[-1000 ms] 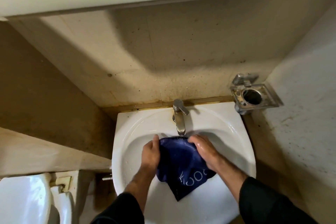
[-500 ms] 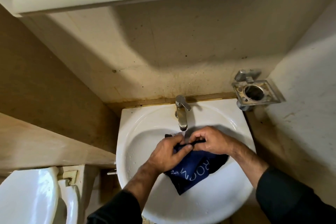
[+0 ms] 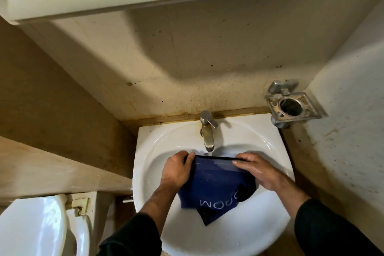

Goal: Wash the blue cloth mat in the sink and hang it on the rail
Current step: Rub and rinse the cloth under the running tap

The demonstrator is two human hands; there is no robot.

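Two hands on one cloth, read left to right: left hand point(image 3: 176, 169) curled over the near-left corner of the dark blue cloth mat with white lettering point(image 3: 216, 185), fingers pinching its top edge; then the stretched top hem, running left-right just beneath the spout of the steel lever tap point(image 3: 207, 131), a thin stream landing on it; then right hand point(image 3: 256, 169), fingers laid along and gripping the right end of that hem. Both equally near, one per corner. Rest of the mat hanging toward the body inside the white ceramic sink point(image 3: 270, 141), wet. Probably still rinsing; no rail in view.
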